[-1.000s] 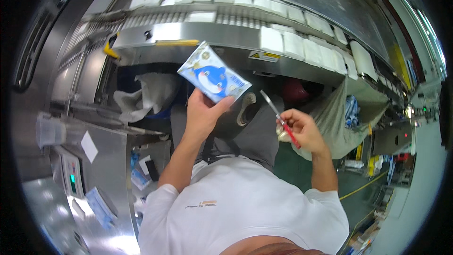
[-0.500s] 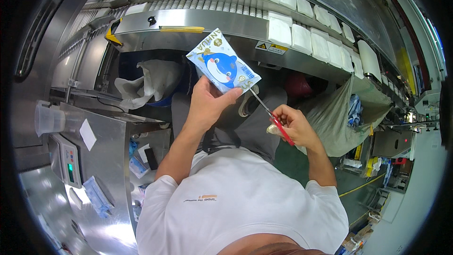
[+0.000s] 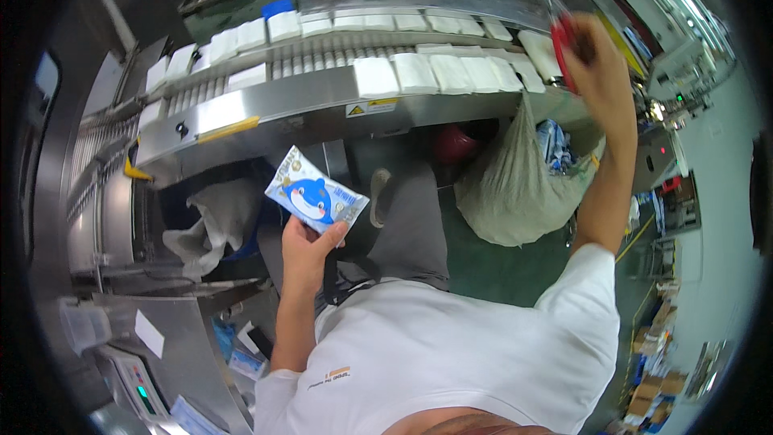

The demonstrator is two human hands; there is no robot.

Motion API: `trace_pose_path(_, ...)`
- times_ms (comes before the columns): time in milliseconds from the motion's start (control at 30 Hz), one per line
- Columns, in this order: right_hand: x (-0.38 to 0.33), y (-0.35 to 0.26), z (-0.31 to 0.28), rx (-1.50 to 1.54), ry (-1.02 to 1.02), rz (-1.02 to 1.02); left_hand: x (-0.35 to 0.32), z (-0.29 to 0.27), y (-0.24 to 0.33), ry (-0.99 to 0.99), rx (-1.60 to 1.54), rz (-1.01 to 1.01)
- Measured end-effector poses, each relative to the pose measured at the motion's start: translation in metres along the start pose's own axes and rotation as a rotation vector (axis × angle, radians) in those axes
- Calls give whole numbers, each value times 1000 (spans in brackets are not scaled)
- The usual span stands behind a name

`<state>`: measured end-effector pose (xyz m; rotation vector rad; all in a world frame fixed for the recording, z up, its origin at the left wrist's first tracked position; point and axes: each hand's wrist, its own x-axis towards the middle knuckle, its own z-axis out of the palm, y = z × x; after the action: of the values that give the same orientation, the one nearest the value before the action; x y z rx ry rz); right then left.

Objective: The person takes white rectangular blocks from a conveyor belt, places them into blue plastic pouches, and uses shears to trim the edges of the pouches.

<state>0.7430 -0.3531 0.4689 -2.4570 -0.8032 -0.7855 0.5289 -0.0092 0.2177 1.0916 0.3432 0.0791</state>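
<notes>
My left hand (image 3: pixel 307 251) grips the lower edge of a soft packet (image 3: pixel 314 195), light blue and white with a cartoon whale on its front. The thumb lies over the front and the fingers are behind it. Far off to the right, my right hand (image 3: pixel 602 64) is raised at the conveyor's right end, closed round red-handled scissors (image 3: pixel 564 50). Their blades point up and away, over the steel top. Motion slightly blurs this hand, and part of the handles is hidden in the fingers. White folded tissue stacks (image 3: pixel 439 74) stand in rows left of it.
A roller conveyor (image 3: pixel 310 63) runs across the far side. Below its right end hangs a cloth sack (image 3: pixel 511 185) with blue-and-white wrappers inside. A bin with a pale liner (image 3: pixel 213 213) stands at left. Nearer are a steel table (image 3: pixel 181 330) and a digital scale (image 3: pixel 137 383).
My right hand has swung up and right with the scissors, away from the packet. My left hand and the packet sit lower and further left in view. The view itself has shifted.
</notes>
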Motion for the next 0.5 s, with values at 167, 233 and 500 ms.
trace_pose_path(167,113,76,25,-324,-284,-33,-8,8,-8,-65,-8,5)
trace_pose_path(233,140,98,48,-306,-272,-196,-11,12,-6,-62,-10,-7)
trace_pose_path(500,129,67,99,-381,-180,-241,-14,14,-1,-111,-26,-70)
